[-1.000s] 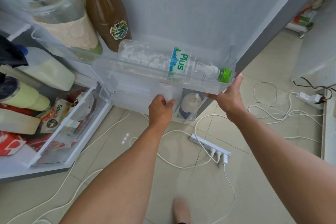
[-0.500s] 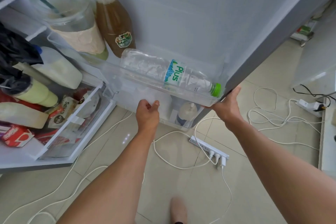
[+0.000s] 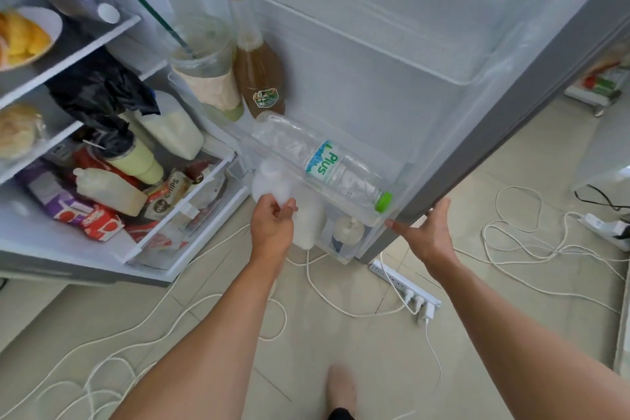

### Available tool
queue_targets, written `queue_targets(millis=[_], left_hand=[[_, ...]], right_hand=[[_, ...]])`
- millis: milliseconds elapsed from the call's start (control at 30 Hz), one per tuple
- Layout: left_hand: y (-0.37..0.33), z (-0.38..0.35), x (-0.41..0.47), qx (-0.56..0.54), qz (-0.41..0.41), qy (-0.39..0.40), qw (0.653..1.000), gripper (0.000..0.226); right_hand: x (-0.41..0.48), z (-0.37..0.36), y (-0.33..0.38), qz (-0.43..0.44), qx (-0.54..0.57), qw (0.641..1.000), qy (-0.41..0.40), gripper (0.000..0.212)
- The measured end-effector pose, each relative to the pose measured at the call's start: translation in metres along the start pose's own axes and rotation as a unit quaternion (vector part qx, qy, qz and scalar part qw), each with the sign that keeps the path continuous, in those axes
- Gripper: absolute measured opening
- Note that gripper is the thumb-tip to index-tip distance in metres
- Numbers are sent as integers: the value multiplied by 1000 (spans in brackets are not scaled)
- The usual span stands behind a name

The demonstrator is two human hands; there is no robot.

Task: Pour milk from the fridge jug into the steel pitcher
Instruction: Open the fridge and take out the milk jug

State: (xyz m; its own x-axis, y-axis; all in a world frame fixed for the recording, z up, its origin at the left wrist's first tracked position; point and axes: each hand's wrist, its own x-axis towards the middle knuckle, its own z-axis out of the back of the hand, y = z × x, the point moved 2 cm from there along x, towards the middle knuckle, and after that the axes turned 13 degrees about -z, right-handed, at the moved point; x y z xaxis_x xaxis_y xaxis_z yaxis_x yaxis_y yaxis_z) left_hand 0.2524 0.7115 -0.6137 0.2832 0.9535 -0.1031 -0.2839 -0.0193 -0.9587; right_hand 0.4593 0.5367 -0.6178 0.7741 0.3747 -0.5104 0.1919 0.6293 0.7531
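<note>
The white milk jug [image 3: 308, 223] stands in the lowest door shelf of the open fridge, partly behind the clear shelf above it. My left hand [image 3: 272, 232] is curled around the jug's upper part. My right hand [image 3: 426, 232] grips the bottom corner of the fridge door [image 3: 511, 106], thumb to the left and fingers up along the edge. No steel pitcher is in view.
A Plus water bottle [image 3: 341, 170] lies across the door shelf just above the jug. A brown bottle [image 3: 260, 78] and a straw cup [image 3: 204, 65] stand behind it. A small bottle [image 3: 347, 232] sits beside the jug. A power strip [image 3: 405, 290] and white cables cross the tiled floor.
My left hand has gone from the shelf front to a grip on the milk jug, which now shows higher. The view has tilted up, showing more fridge shelves. My right hand stays on the door.
</note>
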Motion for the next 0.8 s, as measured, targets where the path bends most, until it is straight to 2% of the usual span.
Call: queue_targets(millis=[200,500,800], left_hand=[[3,72,-42,19,9,-28,999,19],[-5,184,-96,43,44,-76,995,21],[-29,291,-143,15,63,-123,990,23]], right_hand=[[-52,-17,-12,0,-20,1000,-5,59],[-138,-52,-12,-14,-56,998,7,48],[-236,-105,3,16,-122,991,51,65]])
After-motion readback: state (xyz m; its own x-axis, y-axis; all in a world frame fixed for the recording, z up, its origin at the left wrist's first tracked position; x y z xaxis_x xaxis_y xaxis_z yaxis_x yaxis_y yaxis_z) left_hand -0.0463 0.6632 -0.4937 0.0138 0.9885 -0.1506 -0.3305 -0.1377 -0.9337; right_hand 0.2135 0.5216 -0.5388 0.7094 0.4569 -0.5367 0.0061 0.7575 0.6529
